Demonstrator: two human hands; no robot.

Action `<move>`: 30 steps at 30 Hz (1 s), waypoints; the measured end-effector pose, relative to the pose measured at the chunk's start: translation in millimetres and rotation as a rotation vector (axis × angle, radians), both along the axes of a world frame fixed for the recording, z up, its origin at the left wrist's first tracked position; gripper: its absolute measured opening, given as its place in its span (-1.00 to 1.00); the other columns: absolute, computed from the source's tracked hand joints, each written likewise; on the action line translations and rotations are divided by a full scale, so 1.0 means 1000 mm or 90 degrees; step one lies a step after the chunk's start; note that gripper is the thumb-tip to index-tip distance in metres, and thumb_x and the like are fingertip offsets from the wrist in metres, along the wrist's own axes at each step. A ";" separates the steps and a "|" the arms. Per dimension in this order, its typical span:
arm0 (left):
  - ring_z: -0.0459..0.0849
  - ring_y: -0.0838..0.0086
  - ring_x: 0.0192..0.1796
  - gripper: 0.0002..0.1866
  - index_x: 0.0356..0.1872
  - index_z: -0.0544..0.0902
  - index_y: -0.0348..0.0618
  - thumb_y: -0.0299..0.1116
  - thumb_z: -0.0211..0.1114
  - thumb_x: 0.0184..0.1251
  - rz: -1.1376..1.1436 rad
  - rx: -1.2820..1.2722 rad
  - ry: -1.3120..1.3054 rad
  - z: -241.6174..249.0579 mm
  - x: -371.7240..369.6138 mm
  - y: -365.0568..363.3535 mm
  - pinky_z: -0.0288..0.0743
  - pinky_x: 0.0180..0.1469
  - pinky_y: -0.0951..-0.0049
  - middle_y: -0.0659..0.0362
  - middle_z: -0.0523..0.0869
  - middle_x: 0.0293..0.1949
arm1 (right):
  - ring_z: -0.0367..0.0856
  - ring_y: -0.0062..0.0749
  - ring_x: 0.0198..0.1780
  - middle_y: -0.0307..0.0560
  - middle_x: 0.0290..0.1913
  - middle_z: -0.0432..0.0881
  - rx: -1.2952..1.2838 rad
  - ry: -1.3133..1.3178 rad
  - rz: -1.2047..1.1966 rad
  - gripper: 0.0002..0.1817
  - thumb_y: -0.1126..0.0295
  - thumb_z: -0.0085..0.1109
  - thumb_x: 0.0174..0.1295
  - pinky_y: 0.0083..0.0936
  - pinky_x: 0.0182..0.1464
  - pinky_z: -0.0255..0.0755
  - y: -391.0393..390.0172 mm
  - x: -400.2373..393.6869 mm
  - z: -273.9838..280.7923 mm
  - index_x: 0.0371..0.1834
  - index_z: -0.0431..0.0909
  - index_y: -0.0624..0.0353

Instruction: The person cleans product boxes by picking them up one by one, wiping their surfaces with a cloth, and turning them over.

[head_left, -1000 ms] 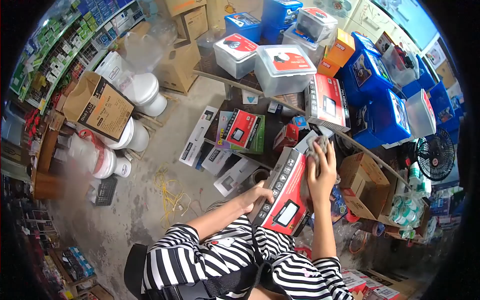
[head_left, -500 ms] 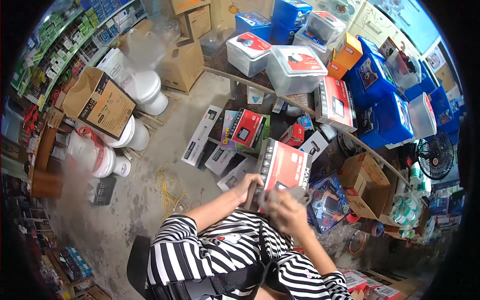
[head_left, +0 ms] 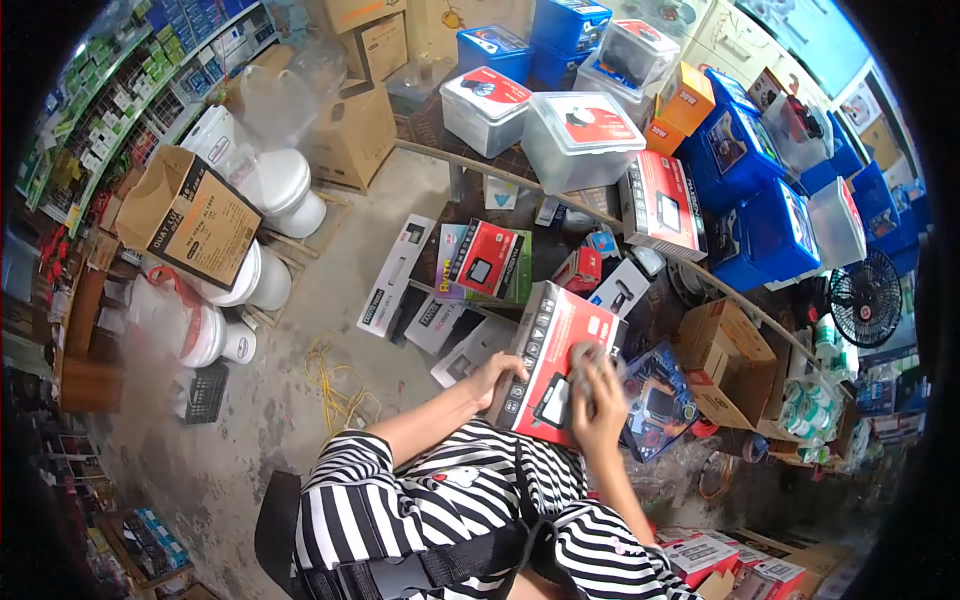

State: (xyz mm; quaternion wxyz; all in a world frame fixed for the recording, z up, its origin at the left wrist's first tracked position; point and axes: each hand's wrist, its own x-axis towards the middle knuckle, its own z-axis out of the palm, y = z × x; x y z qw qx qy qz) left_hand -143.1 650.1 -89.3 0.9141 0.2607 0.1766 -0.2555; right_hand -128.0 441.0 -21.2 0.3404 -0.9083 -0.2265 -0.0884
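Note:
A red, white and black cardboard box (head_left: 556, 340) with a lamp picture on its face is tilted up in front of my striped shirt. My left hand (head_left: 494, 382) grips its left side, thumb lying over the edge. On the right part of the red face, my right hand (head_left: 602, 402) presses a bunched greyish rag (head_left: 582, 357), partly hidden by the fingers and blurred. Just beyond the held box lie a similar red box (head_left: 490, 262) and white lamp boxes (head_left: 437, 322).
Clear plastic tubs (head_left: 583, 150) and blue boxes (head_left: 765, 235) crowd the table behind. An open carton (head_left: 728, 360) and a black fan (head_left: 866, 305) stand right. White buckets (head_left: 285, 185) line the left, and a yellow cord (head_left: 335, 390) lies on the floor.
My right hand has moved the rag from the box's lower part up and right across its face, uncovering the lamp picture. My left hand keeps its grip.

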 end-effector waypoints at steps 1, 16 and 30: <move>0.66 0.41 -0.44 -0.66 -0.22 0.57 -0.34 -0.54 0.13 -0.15 0.017 0.012 -0.010 0.015 -0.001 0.004 0.64 -0.30 0.43 0.08 0.65 -0.42 | 0.46 0.14 0.21 0.25 0.20 0.46 0.022 0.014 0.026 -0.50 0.55 0.21 -0.05 -0.23 0.22 0.37 -0.004 -0.016 -0.002 0.08 0.58 0.04; 0.62 0.40 -0.44 -0.74 -0.39 0.57 -0.25 -0.45 0.18 -0.25 0.052 0.037 -0.122 0.128 0.083 -0.010 0.55 -0.29 0.45 0.13 0.63 -0.47 | 0.54 -0.56 -0.21 -0.13 -0.22 0.63 0.391 0.379 -0.230 -0.72 0.44 0.26 0.16 -0.61 -0.16 0.43 -0.040 -0.021 0.003 -0.10 0.54 0.34; 0.64 0.51 -0.41 -0.37 -0.30 0.60 -0.39 0.17 0.27 0.18 0.059 0.402 -0.391 0.130 0.190 -0.048 0.55 -0.29 0.50 0.11 0.69 -0.41 | 0.38 -0.69 -0.31 -0.33 -0.35 0.51 0.580 0.338 -0.198 -0.62 0.10 0.09 0.35 -0.65 -0.22 0.28 -0.016 0.080 0.046 -0.29 0.54 0.27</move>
